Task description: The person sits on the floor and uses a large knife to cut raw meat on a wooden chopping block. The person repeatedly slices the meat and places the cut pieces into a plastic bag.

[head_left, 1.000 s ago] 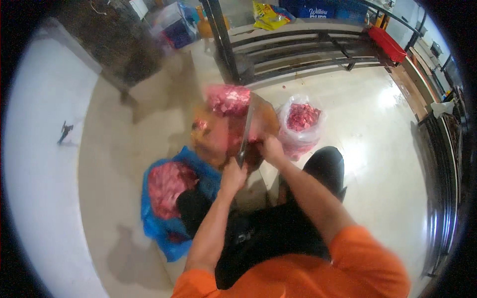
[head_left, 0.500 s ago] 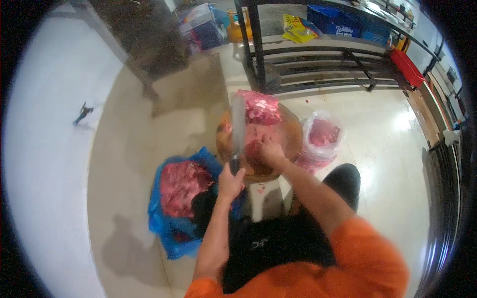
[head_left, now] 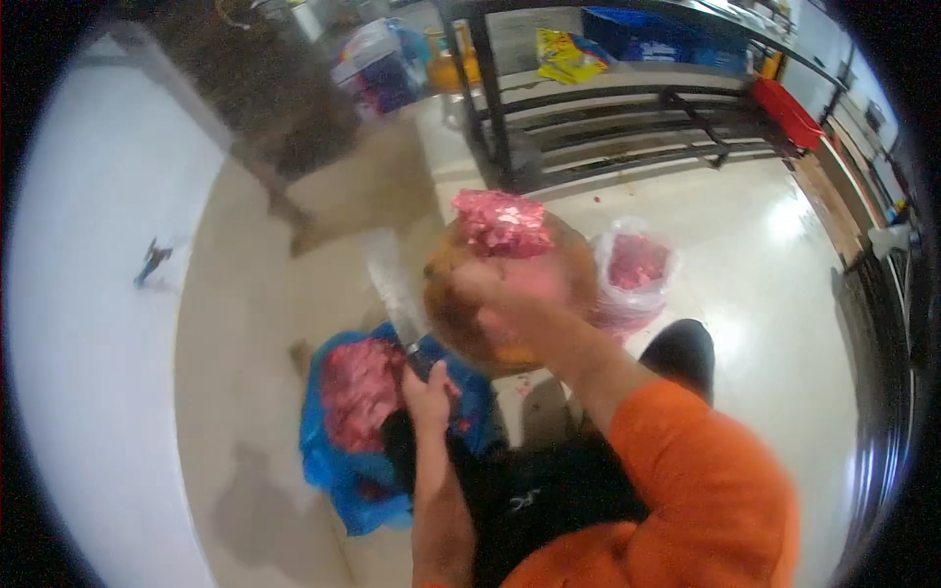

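My left hand is closed round the dark handle of a cleaver. Its broad blade points away from me, left of a round wooden chopping board and clear of the meat on it. A block of pink-red meat lies at the board's far side. Over the board's left part is my right hand, smeared by motion, so its fingers and anything in them cannot be made out. More raw meat lies on a blue plastic bag near my left forearm.
A clear plastic bag of cut meat stands right of the board, near my dark shoe. Beyond is a black metal rack with a red tray at its right end. A white wall runs along the left.
The cleaver has swung left off the board, its blade now tilted to the left. My right hand has moved left across the board, and my left hand slightly down and left.
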Tool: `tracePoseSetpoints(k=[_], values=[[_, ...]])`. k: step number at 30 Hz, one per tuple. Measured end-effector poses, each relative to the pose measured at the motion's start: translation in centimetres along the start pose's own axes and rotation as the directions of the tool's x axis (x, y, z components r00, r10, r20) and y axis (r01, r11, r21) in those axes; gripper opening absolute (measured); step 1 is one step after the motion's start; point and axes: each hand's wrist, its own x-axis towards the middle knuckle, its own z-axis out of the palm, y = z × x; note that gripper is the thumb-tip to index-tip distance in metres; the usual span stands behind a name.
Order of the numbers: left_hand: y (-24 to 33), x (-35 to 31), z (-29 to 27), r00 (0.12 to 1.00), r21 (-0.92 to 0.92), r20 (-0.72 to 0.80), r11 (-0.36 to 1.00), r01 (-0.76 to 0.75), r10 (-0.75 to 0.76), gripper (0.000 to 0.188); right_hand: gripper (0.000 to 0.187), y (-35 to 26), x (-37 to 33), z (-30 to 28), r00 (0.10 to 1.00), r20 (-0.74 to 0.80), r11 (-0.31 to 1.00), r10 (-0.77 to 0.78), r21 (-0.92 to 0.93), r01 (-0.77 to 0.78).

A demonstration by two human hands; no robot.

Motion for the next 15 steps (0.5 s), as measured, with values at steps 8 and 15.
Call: tracePoseSetpoints(k=[8,15], values=[[1.2,-0.9,1.5,0.984,0.088,0.073,0.984,0.158,-0.164,0.022,0.025,10.9,-14.9,-12.6,0.976,0.105,0.981,0.190,-0.062,-0.184],[-2.0,-0.2,3.4,0.949,0.219,0.149,0.945,0.243,-0.278,0.026,0.033,22.4,-21.1,-18.0,0.941,-0.200,0.939,0.273,-0.156,-0.305]])
